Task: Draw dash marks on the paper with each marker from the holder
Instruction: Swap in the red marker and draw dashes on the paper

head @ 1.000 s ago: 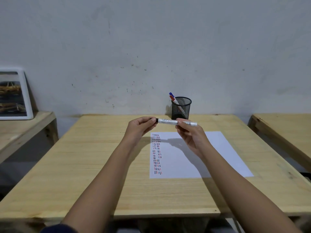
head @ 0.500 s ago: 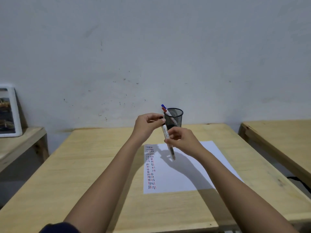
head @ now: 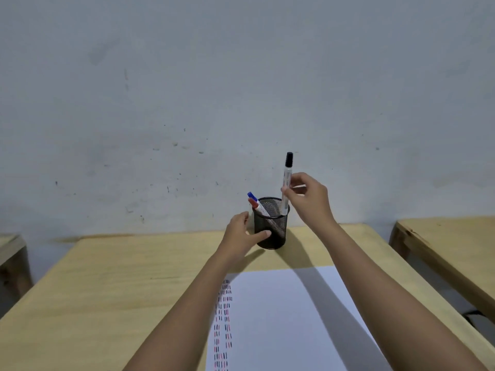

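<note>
A black mesh holder (head: 276,232) stands at the far edge of the wooden table (head: 107,290). My left hand (head: 241,234) grips the holder's left side. My right hand (head: 310,200) pinches a black-capped white marker (head: 286,183), upright, its lower end inside the holder's rim. A blue-capped marker (head: 251,195) and a red-capped marker (head: 255,206) lean out of the holder's left side. The white paper (head: 289,322) lies in front, with columns of red, blue and black dashes (head: 223,325) along its left edge.
A grey wall rises right behind the table. A second wooden table (head: 450,253) stands to the right across a narrow gap, and another table's corner (head: 10,247) shows at the left. A dark cable (head: 474,315) lies on the floor in the gap.
The capped black marker went from held level between both hands to upright in my right hand over the holder. My left hand let go of it and took the holder's side.
</note>
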